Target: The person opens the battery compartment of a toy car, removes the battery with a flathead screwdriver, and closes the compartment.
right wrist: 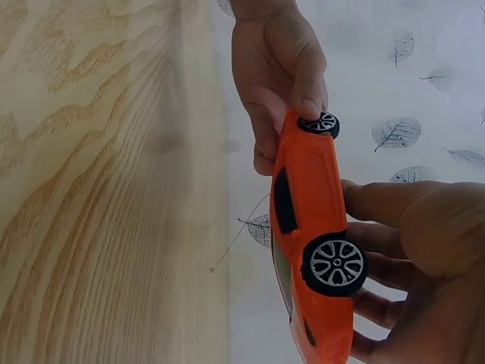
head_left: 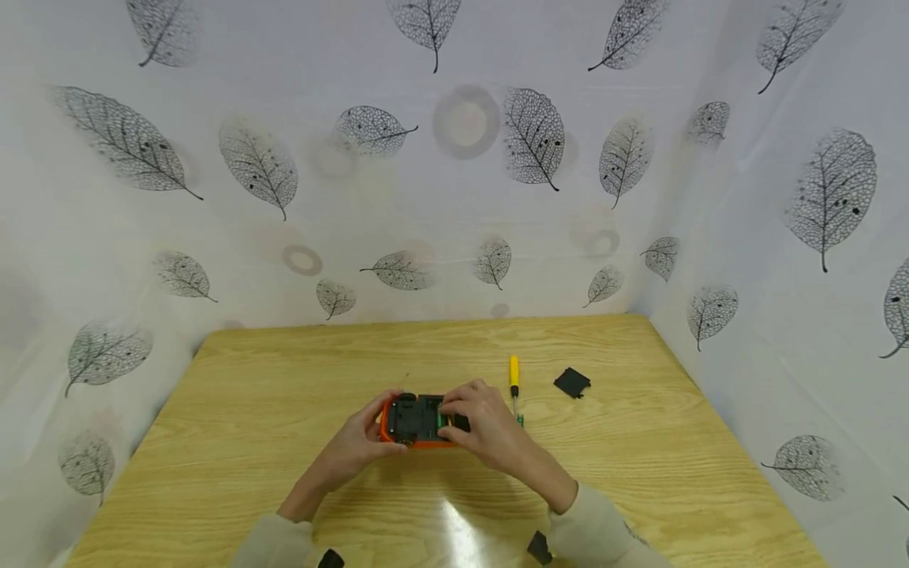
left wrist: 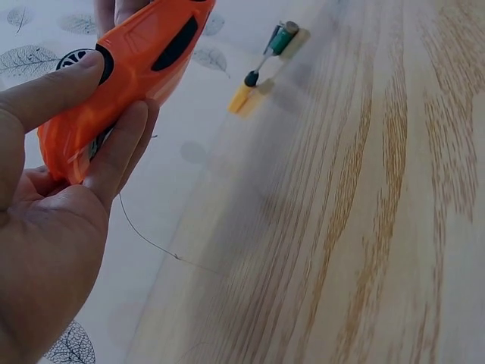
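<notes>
An orange toy car is held upside down above the table, its black underside facing up. My left hand grips one end of it, with the thumb by a wheel side in the wrist views. Over the opened battery compartment, my right hand pinches a green battery with thumb and fingers; the fingers partly hide it. From the right wrist, the right hand shows against the car's underside, and the battery is hidden there. A thin wire trails from the car.
A yellow-handled screwdriver lies beyond the right hand, with another green battery by its tip. Farther right is a black battery cover. The wooden table meets leaf-printed curtains at the back and sides.
</notes>
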Tool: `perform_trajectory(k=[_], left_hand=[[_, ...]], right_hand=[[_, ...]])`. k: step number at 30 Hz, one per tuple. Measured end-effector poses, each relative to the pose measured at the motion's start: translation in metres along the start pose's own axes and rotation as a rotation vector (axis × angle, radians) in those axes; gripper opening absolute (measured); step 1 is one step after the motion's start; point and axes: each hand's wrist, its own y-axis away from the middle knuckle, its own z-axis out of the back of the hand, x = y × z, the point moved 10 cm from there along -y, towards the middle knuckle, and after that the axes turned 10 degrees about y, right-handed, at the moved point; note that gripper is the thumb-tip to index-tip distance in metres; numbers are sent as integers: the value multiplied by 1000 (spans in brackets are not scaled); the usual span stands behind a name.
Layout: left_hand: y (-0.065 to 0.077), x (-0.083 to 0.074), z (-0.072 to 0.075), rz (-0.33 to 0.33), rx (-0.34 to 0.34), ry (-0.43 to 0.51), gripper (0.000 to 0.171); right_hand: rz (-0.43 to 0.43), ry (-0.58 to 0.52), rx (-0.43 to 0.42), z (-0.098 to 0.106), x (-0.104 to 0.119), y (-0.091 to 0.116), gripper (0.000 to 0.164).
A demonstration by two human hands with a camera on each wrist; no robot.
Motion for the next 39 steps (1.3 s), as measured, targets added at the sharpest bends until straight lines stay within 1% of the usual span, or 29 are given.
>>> perform_trajectory(k=[3,6,14,22,25,29,33,36,39], left_hand=[[0,0,0,4,-3,-4,92],[1,0,1,13,-10,-5,91],[1,-1,1,42,-18,-10,94],[1,-1,2,37,-15,11,95],[1,-2,2,29,-14,12,94],[1,-3,1,20,-11,11,92],[1,-3,0,18,-9,-4,92],[1,-2,-1,23,-5,-17,92],[0,-1,-2,28,2,-19,93]], right_hand=[[24,46,-4,-1,2,0,26],[35,59,-21,-1,2,0,26],[26,-31,-81,1,1,1,20],[100,54,-94,1,6,4,20],[115,62,-88,0,6,4,21],[120,8,-48,2,6,4,25],[116,-42,43,-2,1,4,26],[111,-39,105,-6,-3,2,26],[110,-22,143,-9,-4,2,28]])
